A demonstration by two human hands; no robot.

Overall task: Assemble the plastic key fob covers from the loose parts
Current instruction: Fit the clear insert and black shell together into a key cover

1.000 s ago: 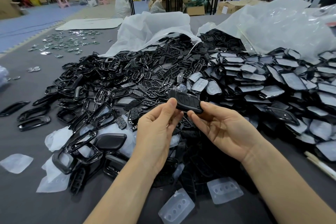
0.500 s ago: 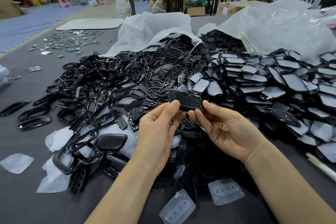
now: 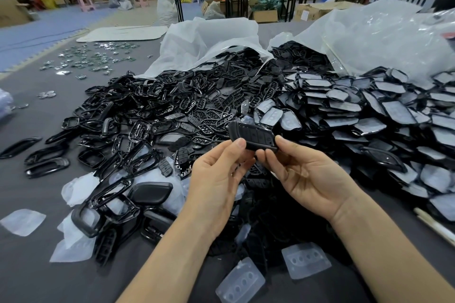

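Note:
A black key fob cover [image 3: 252, 136] with button outlines on its face is held above the table between both hands. My left hand [image 3: 216, 177] pinches its near left edge with thumb and fingertips. My right hand [image 3: 307, 177] pinches its right end, palm turned up. Under and behind them lies a heap of black frames and button pads [image 3: 157, 115]. To the right is a pile of black shells with clear film [image 3: 357, 110].
Clear plastic inserts [image 3: 305, 259] lie on the grey table [image 3: 37, 278] near the front edge, one more [image 3: 23, 221] at the left. Two large clear bags [image 3: 369, 37] spill parts at the back. Small metal pieces [image 3: 93, 59] are scattered far left.
Both hands lifted the fob cover slightly and turned it, showing more of its buttoned face. The piles have not moved.

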